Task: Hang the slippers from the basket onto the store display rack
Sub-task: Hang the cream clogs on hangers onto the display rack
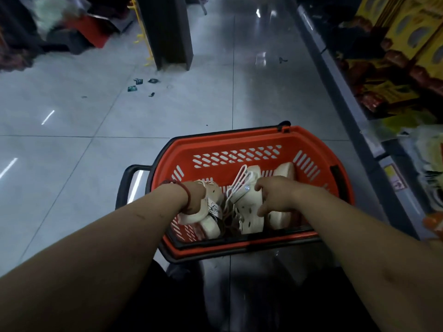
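An orange basket [239, 142] stands on the tiled floor right in front of me. Several cream slippers lie inside it, some on white hangers [236, 185]. My left hand [195, 197], with a red band on its wrist, grips a cream slipper pair [206, 221] at the basket's left side. My right hand [275, 196] reaches into the middle of the basket, its fingers curled over another cream slipper [249, 219]. A further slipper [285, 170] leans against the far right wall of the basket.
A dark rack post [167, 32] with yellow hooks [145, 37] stands ahead on the left. Small dark scraps [143, 86] litter the floor near it. Shelves of yellow packaged goods [402, 56] run along the right. A black handle [129, 183] sticks out left of the basket.
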